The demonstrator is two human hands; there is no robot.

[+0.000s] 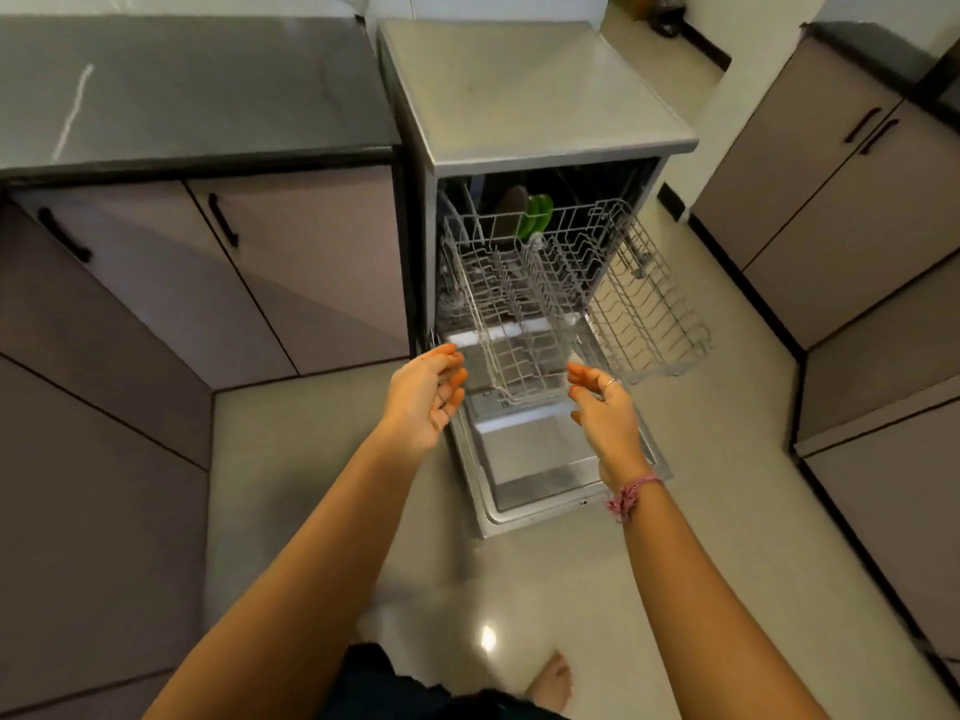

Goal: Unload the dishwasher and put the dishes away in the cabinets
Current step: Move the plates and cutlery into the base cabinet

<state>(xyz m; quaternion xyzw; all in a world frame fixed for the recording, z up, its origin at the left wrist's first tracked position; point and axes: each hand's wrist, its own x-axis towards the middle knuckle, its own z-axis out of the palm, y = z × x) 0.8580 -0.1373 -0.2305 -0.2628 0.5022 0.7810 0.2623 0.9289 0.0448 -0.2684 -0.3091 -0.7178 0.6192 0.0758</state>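
The dishwasher (535, 90) stands open with its door (540, 459) folded down to the floor. An upper wire rack (524, 298) is pulled out over the door and looks bare. Behind it, inside the machine, stand a grey plate (511, 210) and green plates (537, 215). My left hand (428, 394) hovers at the rack's front left corner, fingers apart, holding nothing. My right hand (605, 407) hovers at the rack's front right corner, also open, apart from the wire.
A second wire rack (654, 309) sits on the floor to the right of the door. Closed base cabinets (270, 272) with black handles stand on the left under a dark counter (182, 90). More cabinets (852, 210) line the right. My bare foot (550, 683) is on the tile floor.
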